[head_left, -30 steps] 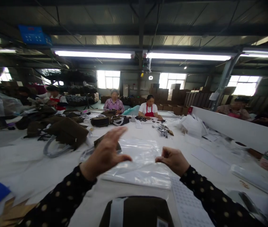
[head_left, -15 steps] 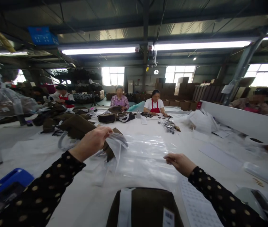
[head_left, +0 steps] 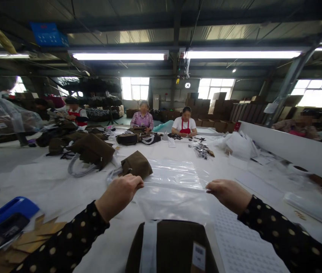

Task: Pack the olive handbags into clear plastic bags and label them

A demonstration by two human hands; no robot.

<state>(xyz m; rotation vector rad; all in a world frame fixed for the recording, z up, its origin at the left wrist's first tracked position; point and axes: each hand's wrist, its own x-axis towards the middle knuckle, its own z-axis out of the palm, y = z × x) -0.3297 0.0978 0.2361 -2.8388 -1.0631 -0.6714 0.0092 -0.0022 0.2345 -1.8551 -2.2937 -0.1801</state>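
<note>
A sheet of clear plastic [head_left: 175,201], pinched at its sides by the person's left hand [head_left: 123,193] and right hand [head_left: 229,192], bars the middle of the table [head_left: 178,152]. A dark bag [head_left: 175,246] fills the near centre, and a brown bag [head_left: 136,165] stands just beyond the left hand. Ahead of the right hand, bare table leaves a way forward up to a heap of small metallic pieces [head_left: 202,151], with crumpled white wrapping [head_left: 239,144] on its right. Cardboard pieces [head_left: 38,237] crowd the left sleeve [head_left: 70,237].

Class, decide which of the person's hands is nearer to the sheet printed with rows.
Right. The right hand is just beyond the printed sheet; the left hand is farther off, across the clear plastic that both hands pinch.
</note>
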